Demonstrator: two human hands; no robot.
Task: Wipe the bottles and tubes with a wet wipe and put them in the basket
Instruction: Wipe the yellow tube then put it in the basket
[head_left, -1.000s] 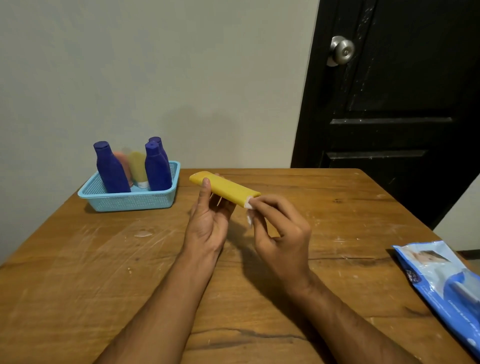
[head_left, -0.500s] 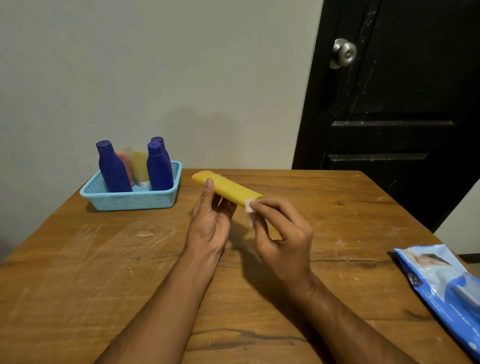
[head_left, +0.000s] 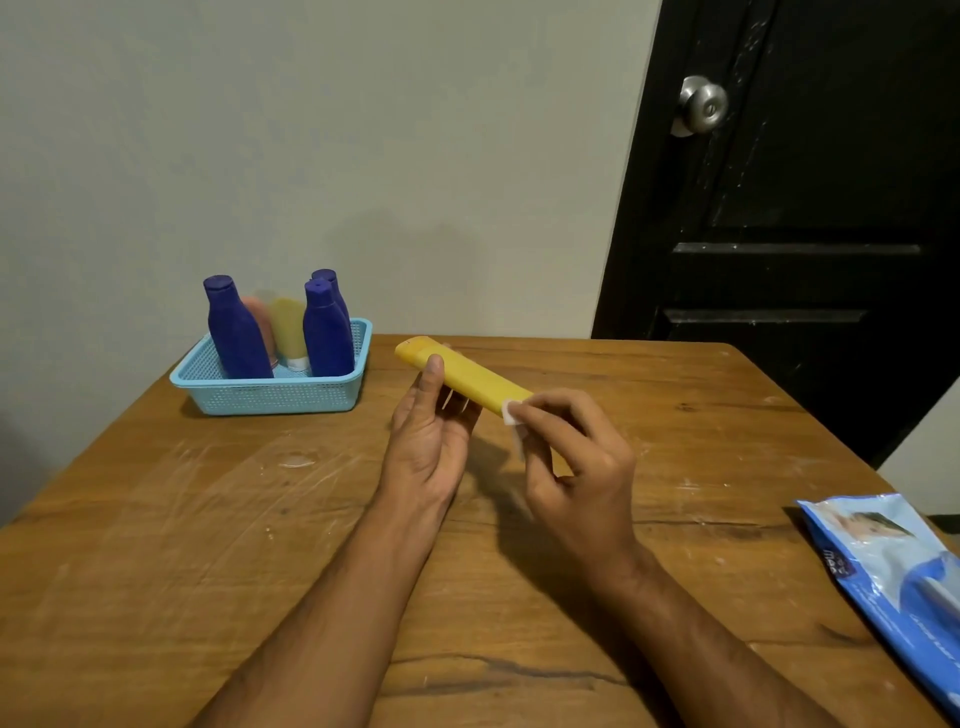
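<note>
Cradling a smooth yellow tube (head_left: 462, 380) above the scratched wooden bench (head_left: 675, 441), the left hand (head_left: 428, 441) curls its grip round it. The right hand (head_left: 574, 467) pinches a small white wipe (head_left: 511, 413) against the tube's near end. A perforated blue plastic basket (head_left: 275, 395) sits far left.

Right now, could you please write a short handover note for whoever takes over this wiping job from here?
Left hand: holds the yellow tube above the table, thumb along its near side.
Right hand: pinches a small white wet wipe against the tube's near end.
Done: three blue bottles and two tubes, one pink and one yellow, stand in the light blue basket at the table's far left.
Left: finish wiping the held tube and put it in the basket.
The wipes pack lies at the right edge.
</note>
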